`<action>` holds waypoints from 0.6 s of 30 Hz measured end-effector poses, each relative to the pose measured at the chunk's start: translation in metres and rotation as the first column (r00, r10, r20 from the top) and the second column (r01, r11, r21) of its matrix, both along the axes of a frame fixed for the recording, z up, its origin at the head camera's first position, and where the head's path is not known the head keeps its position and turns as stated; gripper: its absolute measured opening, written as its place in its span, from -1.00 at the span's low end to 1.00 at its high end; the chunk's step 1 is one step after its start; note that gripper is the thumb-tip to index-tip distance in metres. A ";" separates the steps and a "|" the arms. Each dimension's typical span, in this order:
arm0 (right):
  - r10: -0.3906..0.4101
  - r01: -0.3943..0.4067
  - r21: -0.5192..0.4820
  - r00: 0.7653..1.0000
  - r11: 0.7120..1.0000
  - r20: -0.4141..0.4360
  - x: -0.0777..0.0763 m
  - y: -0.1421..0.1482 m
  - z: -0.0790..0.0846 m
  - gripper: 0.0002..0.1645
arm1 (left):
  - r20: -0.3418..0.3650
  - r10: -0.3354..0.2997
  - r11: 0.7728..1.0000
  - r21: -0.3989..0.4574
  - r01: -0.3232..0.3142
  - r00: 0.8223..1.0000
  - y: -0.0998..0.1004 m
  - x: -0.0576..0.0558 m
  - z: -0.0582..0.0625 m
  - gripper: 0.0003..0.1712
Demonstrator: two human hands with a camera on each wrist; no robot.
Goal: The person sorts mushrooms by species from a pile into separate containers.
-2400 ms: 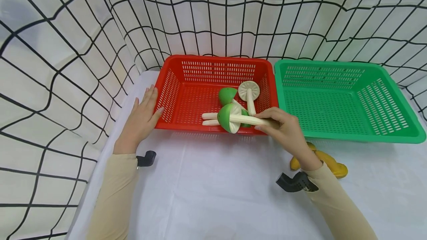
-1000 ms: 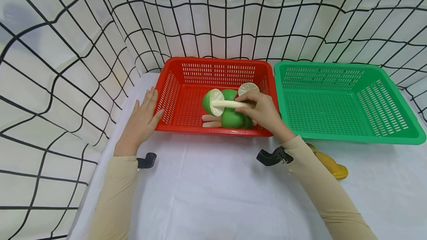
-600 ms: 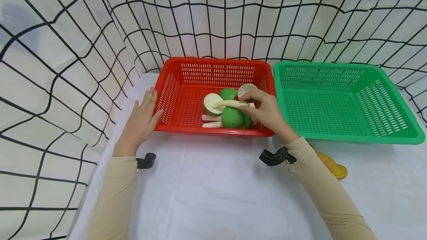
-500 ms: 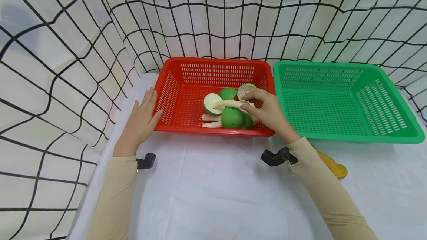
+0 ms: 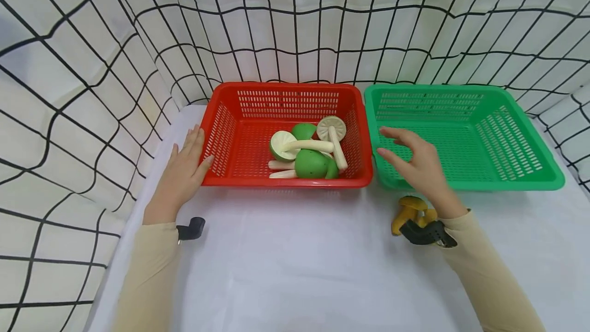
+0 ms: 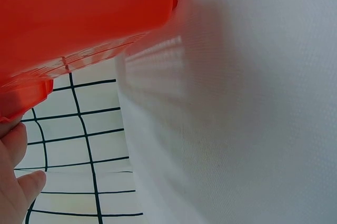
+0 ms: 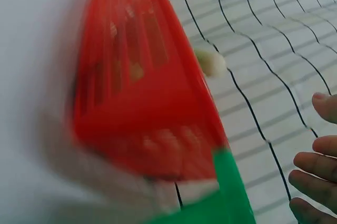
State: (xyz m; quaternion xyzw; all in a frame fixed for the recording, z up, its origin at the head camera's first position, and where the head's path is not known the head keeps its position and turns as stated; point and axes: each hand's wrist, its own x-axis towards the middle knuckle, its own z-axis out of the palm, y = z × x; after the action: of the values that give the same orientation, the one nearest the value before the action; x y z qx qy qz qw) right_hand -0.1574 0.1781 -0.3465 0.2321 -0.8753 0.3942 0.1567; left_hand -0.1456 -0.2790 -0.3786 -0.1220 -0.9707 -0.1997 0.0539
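Left hand: we see the left hand (image 5: 180, 173) with fingers extended, resting against the left wall of the red perforated plastic basket (image 5: 286, 183).
Mushrooms: we find the green-capped, white-stemmed toy mushrooms (image 5: 311, 164) heaped in the red basket's right half, one laid over the others with its stem pointing right.
Yellow mushrooms: we see these yellow-brown toy mushrooms (image 5: 405, 214) on the white cloth-covered counter (image 5: 286, 260), partly hidden by the right wrist's black mount (image 5: 421, 233).
Right hand: we see the right hand (image 5: 419, 163) released, fingers and thumb apart, over the left part of the green perforated plastic basket (image 5: 498, 186).
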 end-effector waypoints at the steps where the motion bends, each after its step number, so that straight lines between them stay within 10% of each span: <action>1: -0.024 0.024 0.002 1.000 1.000 -0.010 0.003 0.011 -0.001 -0.48 | -0.001 -0.003 1.000 0.002 0.003 1.000 0.000 0.000 0.000 -0.24; 8: -0.195 0.198 0.075 0.980 0.977 -0.045 0.016 0.089 0.001 -0.46 | 0.008 0.000 1.000 -0.002 0.000 1.000 -0.003 0.001 0.000 -0.24; 18: -0.490 0.430 0.411 0.870 0.804 0.047 0.030 0.208 -0.015 -0.21 | -0.001 -0.010 1.000 -0.004 0.010 1.000 0.000 -0.001 0.001 -0.24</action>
State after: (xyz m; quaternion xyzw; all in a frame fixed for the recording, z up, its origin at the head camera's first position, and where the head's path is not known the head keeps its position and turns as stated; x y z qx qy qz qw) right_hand -0.1270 0.3860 -0.3615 0.0081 -0.9748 0.1796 0.1318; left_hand -0.1471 -0.2791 -0.3775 -0.1273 -0.9705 -0.1978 0.0532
